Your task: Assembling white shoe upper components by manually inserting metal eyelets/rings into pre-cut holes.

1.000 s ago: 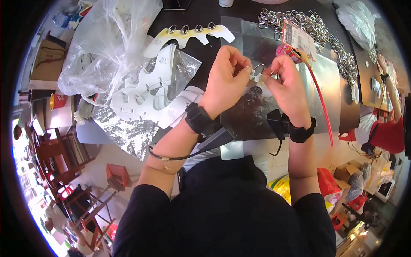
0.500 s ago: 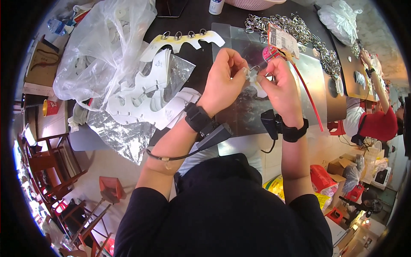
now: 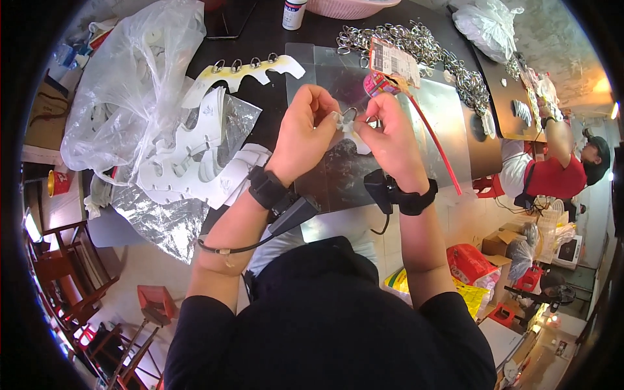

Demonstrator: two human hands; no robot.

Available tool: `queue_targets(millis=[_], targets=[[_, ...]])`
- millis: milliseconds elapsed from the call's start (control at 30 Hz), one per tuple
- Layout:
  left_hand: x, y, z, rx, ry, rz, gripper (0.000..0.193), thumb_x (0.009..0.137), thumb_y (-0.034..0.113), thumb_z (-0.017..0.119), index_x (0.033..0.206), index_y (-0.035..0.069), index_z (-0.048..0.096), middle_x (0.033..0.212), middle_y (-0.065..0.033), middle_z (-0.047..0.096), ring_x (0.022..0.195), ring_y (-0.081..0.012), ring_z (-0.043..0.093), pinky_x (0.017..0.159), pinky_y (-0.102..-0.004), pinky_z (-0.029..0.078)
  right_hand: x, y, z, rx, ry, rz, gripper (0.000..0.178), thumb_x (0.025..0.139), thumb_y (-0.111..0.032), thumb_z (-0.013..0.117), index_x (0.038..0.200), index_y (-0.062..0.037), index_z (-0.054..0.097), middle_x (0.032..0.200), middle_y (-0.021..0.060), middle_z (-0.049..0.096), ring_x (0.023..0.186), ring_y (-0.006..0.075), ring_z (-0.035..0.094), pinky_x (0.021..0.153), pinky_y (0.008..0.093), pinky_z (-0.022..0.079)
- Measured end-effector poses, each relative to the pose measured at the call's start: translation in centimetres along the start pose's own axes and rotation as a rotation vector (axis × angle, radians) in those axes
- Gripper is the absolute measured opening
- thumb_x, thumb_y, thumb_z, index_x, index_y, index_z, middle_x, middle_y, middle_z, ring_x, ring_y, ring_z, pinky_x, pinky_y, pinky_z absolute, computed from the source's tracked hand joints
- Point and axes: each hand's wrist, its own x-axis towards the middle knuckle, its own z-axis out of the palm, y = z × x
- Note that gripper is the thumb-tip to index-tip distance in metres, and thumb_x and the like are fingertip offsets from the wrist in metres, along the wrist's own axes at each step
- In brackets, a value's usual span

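Over the clear sheet (image 3: 448, 140) on the dark table, my left hand (image 3: 305, 133) is closed in a pinch on one edge of a small white cut-out piece (image 3: 354, 138). My right hand (image 3: 395, 143) pinches the same piece from the other side. A metal ring (image 3: 350, 114) pokes up between my fingertips; whether it passes through the piece is hidden. Beyond my left hand lies a white-and-yellow scalloped strip (image 3: 224, 76) with several metal rings along its edge. More white notched cut-outs (image 3: 172, 172) are stacked to the left.
A heap of metal rings (image 3: 416, 42) lies at the back, with a labelled tag (image 3: 395, 63) and red strap (image 3: 435, 140) before it. A big clear plastic bag (image 3: 140, 84) covers the left. A white bottle (image 3: 294, 14) stands at the back. Another person (image 3: 559, 172) works at right.
The whole scene has shifted left and slightly down in the picture as my view turned. Both hands keep their pinch on the white piece, with little change in pose.
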Motion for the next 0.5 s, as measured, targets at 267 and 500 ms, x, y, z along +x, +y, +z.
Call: queue_targets(millis=[267,500], targets=[[0.1,-0.1,0.07,-0.003,-0.001,-0.02,0.018,0.078,-0.004,0.051,0.093,0.002,0.043,0.085,-0.0041,0.054,0.076,-0.0082,0.052,0.069,-0.022,0.044,0.16,-0.01,-0.21,0.013,-0.016,0.029,0.021,0.074,0.005,0.055,0.084,-0.0044,0.04,0.078,0.0026,0.044,0.074,0.0104,0.045,0.064,0.0245,0.04],[0.0,0.12,0.17,-0.01,0.001,-0.04,0.018,0.078,-0.004,0.051,0.093,0.002,0.044,0.084,-0.004,0.054,0.075,-0.0075,0.051,0.068,-0.0213,0.043,-0.07,-0.08,-0.25,-0.024,-0.016,0.032,0.02,0.074,0.005,0.056,0.084,-0.0048,0.041,0.077,0.0027,0.045,0.072,0.0102,0.046,0.063,0.0248,0.041]])
